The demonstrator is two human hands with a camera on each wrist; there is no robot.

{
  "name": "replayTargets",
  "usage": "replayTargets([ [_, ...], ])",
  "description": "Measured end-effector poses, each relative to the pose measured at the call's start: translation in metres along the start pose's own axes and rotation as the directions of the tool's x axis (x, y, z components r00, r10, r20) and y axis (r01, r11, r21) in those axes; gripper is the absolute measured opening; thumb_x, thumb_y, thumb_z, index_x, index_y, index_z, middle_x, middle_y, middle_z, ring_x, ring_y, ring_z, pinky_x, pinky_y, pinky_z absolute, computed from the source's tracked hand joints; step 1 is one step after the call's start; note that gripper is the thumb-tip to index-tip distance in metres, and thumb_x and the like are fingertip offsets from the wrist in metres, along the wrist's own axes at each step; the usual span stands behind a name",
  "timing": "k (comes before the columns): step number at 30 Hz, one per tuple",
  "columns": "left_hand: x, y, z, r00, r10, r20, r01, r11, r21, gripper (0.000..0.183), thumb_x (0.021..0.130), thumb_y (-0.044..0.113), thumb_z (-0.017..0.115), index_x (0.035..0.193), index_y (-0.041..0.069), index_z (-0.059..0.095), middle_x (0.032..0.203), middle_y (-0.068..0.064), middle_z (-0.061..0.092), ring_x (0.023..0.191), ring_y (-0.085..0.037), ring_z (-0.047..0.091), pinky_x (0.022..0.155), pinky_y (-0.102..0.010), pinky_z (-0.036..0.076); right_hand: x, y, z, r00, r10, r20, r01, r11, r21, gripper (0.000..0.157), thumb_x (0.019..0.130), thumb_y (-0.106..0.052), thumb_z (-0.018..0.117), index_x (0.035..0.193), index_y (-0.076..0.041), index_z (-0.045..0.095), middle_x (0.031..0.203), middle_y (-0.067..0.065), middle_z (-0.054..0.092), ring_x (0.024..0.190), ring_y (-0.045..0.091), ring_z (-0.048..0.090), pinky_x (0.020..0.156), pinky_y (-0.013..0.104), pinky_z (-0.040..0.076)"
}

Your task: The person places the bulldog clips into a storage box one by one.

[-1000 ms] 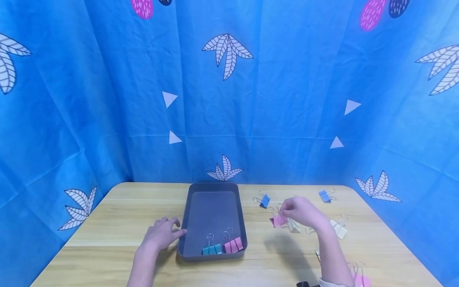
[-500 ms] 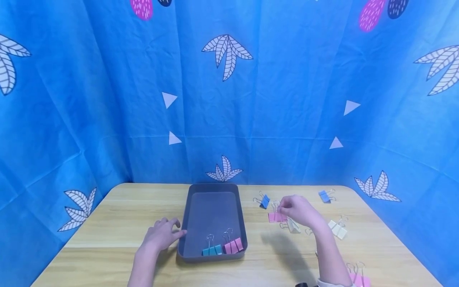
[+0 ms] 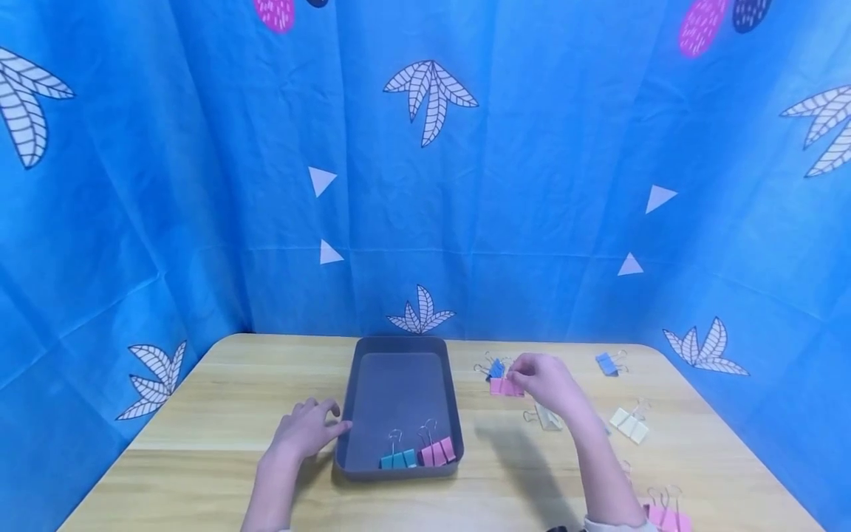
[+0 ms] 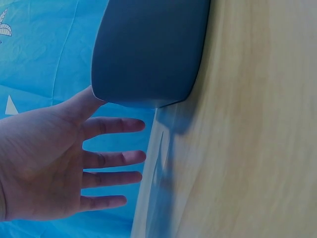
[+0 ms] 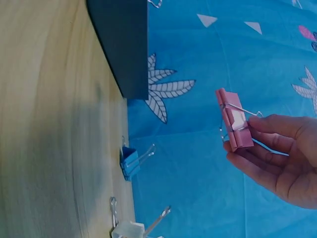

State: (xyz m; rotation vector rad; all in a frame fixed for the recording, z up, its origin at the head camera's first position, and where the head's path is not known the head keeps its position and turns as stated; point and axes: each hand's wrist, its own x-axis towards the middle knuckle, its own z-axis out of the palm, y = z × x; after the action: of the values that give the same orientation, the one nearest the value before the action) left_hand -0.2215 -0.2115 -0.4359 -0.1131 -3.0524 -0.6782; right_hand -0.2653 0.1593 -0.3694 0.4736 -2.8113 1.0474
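Note:
My right hand (image 3: 547, 380) pinches a pink binder clip (image 3: 507, 387) by its wire handles. In the right wrist view that clip (image 5: 235, 120) hangs in the air above the table, between thumb and fingers. My left hand (image 3: 304, 430) lies at the left side of the dark grey tray (image 3: 401, 474), thumb touching the rim. The left wrist view shows the fingers of that hand (image 4: 44, 158) spread and straight, with the thumb against the tray's wall. Inside the tray, at its near end, sit a teal binder clip (image 3: 399, 460) and another pink binder clip (image 3: 437, 452).
Loose on the table's right half lie a blue clip (image 3: 495, 369), a second blue clip (image 3: 606, 364), a cream clip (image 3: 549, 418), another cream clip (image 3: 629, 425) and a pink clip (image 3: 668, 519). A blue patterned curtain (image 3: 425, 207) stands behind the table.
The right hand has carried the pink binder clip up off the table and slightly left, toward the blue clip in view. The left hand stays at the tray's side.

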Motion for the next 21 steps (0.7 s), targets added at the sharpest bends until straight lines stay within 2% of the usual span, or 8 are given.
replayTargets([
  [8, 0.001, -0.003, 0.000, 1.000, 0.000, -0.006, 0.000, 1.000, 0.011, 0.036, 0.084, 0.039, 0.062, 0.103, 0.009, 0.063, 0.101, -0.017, 0.056, 0.094, -0.037, 0.050, 0.078, -0.057, 0.040, 0.012, -0.011, 0.014, 0.999, -0.027, -0.026, 0.026, 1.000, -0.008, 0.006, 0.084, -0.008, 0.064, 0.082, -0.004, 0.066, 0.074, -0.002, 0.063, 0.069, 0.014, 0.057, 0.064, 0.031, 0.050],
  [13, 0.002, -0.004, 0.002, 1.000, 0.000, -0.001, 0.000, 1.000, 0.014, 0.036, 0.084, 0.040, 0.062, 0.103, 0.009, 0.063, 0.100, -0.016, 0.056, 0.094, -0.037, 0.050, 0.078, -0.057, 0.040, 0.015, -0.016, 0.021, 0.997, -0.053, -0.049, 0.053, 0.999, -0.006, 0.004, 0.082, -0.007, 0.065, 0.081, -0.004, 0.067, 0.075, -0.001, 0.064, 0.071, 0.014, 0.059, 0.066, 0.030, 0.050],
  [21, 0.002, -0.002, 0.002, 1.000, 0.001, 0.004, -0.001, 1.000, 0.012, 0.035, 0.084, 0.038, 0.062, 0.102, 0.009, 0.063, 0.100, -0.016, 0.056, 0.095, -0.037, 0.050, 0.079, -0.057, 0.040, 0.016, -0.025, 0.034, 0.996, -0.062, -0.071, 0.062, 0.998, 0.006, 0.006, 0.080, -0.004, 0.067, 0.075, -0.007, 0.066, 0.070, -0.002, 0.063, 0.065, 0.012, 0.057, 0.059, 0.027, 0.049],
])
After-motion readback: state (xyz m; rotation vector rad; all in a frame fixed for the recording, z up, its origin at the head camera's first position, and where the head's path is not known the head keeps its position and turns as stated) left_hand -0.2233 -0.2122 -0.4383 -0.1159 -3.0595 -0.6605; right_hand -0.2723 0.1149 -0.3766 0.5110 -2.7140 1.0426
